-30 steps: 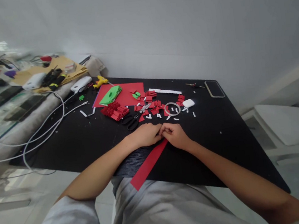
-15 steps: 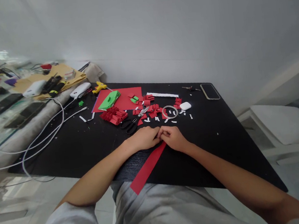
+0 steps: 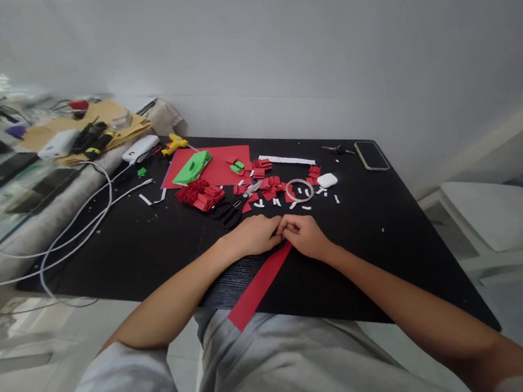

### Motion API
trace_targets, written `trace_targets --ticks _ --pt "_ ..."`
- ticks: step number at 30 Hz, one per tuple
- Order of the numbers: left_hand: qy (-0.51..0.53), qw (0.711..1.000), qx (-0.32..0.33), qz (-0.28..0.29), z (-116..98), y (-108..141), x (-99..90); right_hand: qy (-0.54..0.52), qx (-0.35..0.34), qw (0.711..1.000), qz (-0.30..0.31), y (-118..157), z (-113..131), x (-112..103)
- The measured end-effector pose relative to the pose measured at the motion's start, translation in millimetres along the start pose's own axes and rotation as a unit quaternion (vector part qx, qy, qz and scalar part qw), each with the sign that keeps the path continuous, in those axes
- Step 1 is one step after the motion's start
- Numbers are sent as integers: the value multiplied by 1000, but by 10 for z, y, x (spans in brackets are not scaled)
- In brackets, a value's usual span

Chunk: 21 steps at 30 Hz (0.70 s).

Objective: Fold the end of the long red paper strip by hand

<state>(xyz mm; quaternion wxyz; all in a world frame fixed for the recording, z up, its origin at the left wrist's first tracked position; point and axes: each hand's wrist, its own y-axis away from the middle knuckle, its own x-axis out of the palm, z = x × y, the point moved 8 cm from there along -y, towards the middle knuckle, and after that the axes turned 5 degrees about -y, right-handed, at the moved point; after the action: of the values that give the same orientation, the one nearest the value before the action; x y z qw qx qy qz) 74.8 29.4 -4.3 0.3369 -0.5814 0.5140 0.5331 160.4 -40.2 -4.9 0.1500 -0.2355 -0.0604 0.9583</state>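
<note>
A long red paper strip (image 3: 261, 285) runs from my fingers down over the table's near edge, its lower end above my lap. My left hand (image 3: 257, 234) and my right hand (image 3: 307, 235) meet at the strip's upper end, fingers closed and touching. The pinched part of the paper is hidden by the fingers. Just beyond the hands lie black-handled scissors (image 3: 235, 209), folded red paper pieces (image 3: 270, 186) and a roll of tape (image 3: 299, 190). A larger heap of folded red pieces (image 3: 200, 195) sits to the left of the scissors.
Green paper pieces (image 3: 193, 168) rest on a red sheet (image 3: 231, 155) near a yellow glue gun (image 3: 174, 143). A white earbud case (image 3: 327, 180), keys (image 3: 339, 149) and a phone (image 3: 371, 156) lie right. White cables (image 3: 78, 248) loop across the table's left side.
The view has shifted slightly. Both hands stay together at the strip's upper end, with the paper held in nearly the same position.
</note>
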Motion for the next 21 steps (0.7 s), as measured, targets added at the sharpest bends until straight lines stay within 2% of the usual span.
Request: trace_targets --ticks 21 --pt "-3 1000 3 -4 -12 2 -16 5 0 1000 -3 8 11 -6"
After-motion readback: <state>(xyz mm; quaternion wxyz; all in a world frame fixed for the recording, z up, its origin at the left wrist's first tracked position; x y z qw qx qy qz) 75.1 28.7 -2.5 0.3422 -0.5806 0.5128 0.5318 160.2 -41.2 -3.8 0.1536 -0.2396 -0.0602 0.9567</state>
